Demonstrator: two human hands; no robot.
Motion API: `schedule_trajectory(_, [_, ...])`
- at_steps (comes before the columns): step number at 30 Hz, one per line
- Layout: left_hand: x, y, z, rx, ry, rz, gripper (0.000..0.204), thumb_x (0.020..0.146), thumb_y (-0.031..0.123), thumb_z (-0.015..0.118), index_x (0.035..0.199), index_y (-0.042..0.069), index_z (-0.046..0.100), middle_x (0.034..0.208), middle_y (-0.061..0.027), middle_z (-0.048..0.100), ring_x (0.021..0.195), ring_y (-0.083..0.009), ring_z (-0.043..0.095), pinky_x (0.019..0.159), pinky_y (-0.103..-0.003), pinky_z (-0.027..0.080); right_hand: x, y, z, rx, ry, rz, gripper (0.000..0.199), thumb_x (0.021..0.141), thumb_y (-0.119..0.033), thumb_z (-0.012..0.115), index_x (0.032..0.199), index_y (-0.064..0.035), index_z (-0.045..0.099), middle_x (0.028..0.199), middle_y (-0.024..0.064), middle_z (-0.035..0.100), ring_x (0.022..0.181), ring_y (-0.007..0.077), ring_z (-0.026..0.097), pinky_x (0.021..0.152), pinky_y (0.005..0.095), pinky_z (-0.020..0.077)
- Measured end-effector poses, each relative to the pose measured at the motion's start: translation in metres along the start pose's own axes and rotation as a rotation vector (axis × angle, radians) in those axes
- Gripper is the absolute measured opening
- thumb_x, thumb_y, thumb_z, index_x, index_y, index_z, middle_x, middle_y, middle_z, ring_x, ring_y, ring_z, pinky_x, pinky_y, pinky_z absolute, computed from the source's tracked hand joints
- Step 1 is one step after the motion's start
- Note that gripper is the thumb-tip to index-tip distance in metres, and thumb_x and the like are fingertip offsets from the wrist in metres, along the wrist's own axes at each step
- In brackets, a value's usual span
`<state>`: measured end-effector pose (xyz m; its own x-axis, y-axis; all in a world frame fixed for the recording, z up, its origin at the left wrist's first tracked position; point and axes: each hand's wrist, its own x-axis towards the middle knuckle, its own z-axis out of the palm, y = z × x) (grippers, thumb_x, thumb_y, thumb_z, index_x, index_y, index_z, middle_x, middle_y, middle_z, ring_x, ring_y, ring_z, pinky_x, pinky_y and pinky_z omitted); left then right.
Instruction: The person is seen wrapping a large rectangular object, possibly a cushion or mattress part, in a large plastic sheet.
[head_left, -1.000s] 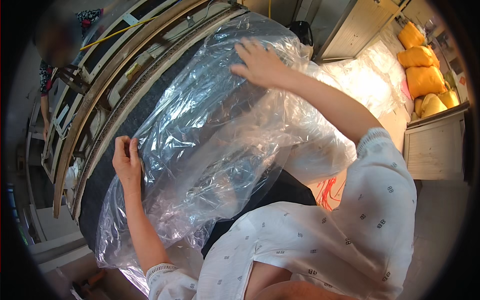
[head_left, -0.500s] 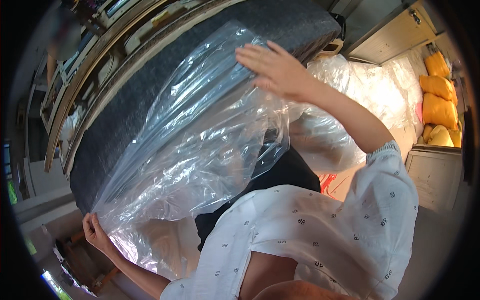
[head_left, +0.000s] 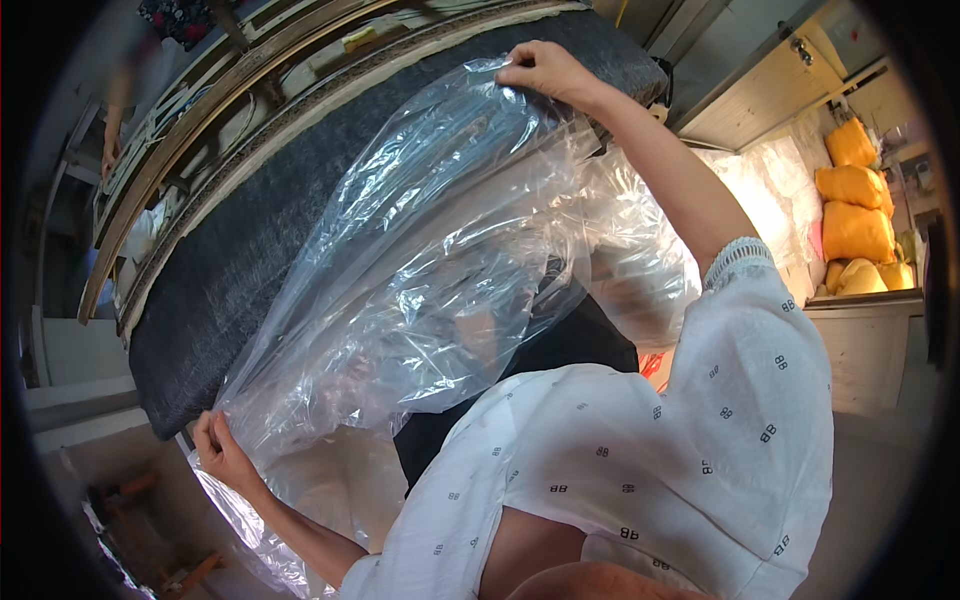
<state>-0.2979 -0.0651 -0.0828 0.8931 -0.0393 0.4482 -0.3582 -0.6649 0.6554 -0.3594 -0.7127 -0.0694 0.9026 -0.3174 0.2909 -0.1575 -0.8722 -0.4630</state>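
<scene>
A large clear plastic sheet (head_left: 400,240), perhaps a bag, stretches in folds between my hands. It lies partly on a long dark cloth-covered table (head_left: 215,270) and hangs over the near side toward my lap. At the far right, my right hand (head_left: 545,75) pinches the sheet's upper corner between thumb and fingers. My left hand (head_left: 222,447), low on the left by the table's end, pinches the sheet's opposite corner. Light glints off the creases, and whether the plastic is one layer or more I cannot tell.
Wooden rails (head_left: 180,180) run along the table's far side, and another person's hand (head_left: 110,150) shows beyond them. More crumpled clear plastic (head_left: 650,240) is heaped at my right. Orange bundles (head_left: 855,230) are stacked by a light cabinet (head_left: 860,345) farther right.
My right hand has gone from lying flat on the plastic to pinching its far corner, slightly farther away. My left hand, still pinching, has shifted a little right. The plastic's upper part is lifted.
</scene>
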Motion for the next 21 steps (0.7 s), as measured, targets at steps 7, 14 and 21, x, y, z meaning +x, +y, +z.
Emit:
schedule_trajectory(7, [0.06, 0.022, 0.037, -0.197, -0.038, -0.003, 0.012, 0.086, 0.009, 0.062, 0.093, -0.001, 0.061, 0.082, 0.0006, 0.058, 0.076, -0.0055, 0.05, 0.069, -0.019, 0.041, 0.004, -0.077, -0.066, 0.76, 0.25, 0.448, 0.015, 0.091, -0.019, 0.051, 0.089, -0.0055, 0.056, 0.079, 0.01, 0.058, 0.078, 0.0242, 0.059, 0.068, 0.035, 0.0449])
schedule_trajectory(14, [0.076, 0.038, 0.103, -0.096, -0.241, 0.229, 0.01, 0.085, 0.008, 0.062, 0.091, 0.0, 0.062, 0.081, -0.0009, 0.06, 0.07, -0.0061, 0.049, 0.065, -0.019, 0.041, -0.039, 0.034, -0.024, -0.109, 0.343, 0.117, 0.023, 0.082, -0.016, 0.057, 0.103, -0.0067, 0.054, 0.083, 0.0113, 0.06, 0.08, 0.0298, 0.059, 0.071, 0.0356, 0.0459])
schedule_trajectory(21, [0.078, 0.028, 0.108, -0.096, -0.162, 0.209, 0.012, 0.085, 0.005, 0.063, 0.094, -0.002, 0.062, 0.083, -0.0017, 0.061, 0.07, -0.0058, 0.05, 0.062, -0.018, 0.04, -0.046, -0.006, -0.037, -0.376, 0.386, -0.091, 0.02, 0.083, -0.017, 0.059, 0.101, -0.0074, 0.057, 0.093, 0.0092, 0.058, 0.088, 0.0269, 0.055, 0.076, 0.0344, 0.0437])
